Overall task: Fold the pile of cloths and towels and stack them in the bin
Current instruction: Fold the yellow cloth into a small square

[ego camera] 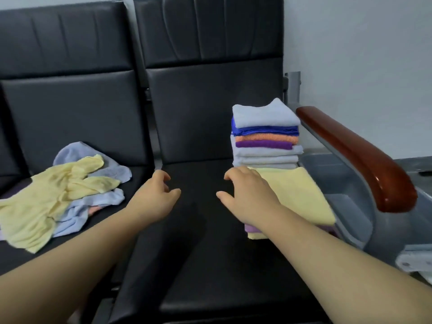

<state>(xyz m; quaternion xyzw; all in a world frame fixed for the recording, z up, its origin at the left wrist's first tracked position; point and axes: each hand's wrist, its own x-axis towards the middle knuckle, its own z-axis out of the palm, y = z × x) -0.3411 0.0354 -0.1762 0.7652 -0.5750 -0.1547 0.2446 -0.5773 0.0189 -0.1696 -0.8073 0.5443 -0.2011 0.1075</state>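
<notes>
Views: one, a wide-angle camera worn on the person's head.
Position: above the front edge of the bench (210, 242), centred on its right-hand seat.
Direction: forward and down, across the seat to the backrests (205, 43) and the pale wall (350, 43) behind.
Nearness: close, within arm's reach; both forearms enter from the lower edge, with the left hand (156, 195) and right hand (247, 195) at mid-frame.
Left limit: the loose pile of cloths (46, 199) on the neighbouring seat, partly cut by the edge.
Right limit: the folded stack (266, 136), the wooden armrest (362, 160) and the grey bin (332, 169) beyond it.
Lens: straight seat lines bow near the borders.
</notes>
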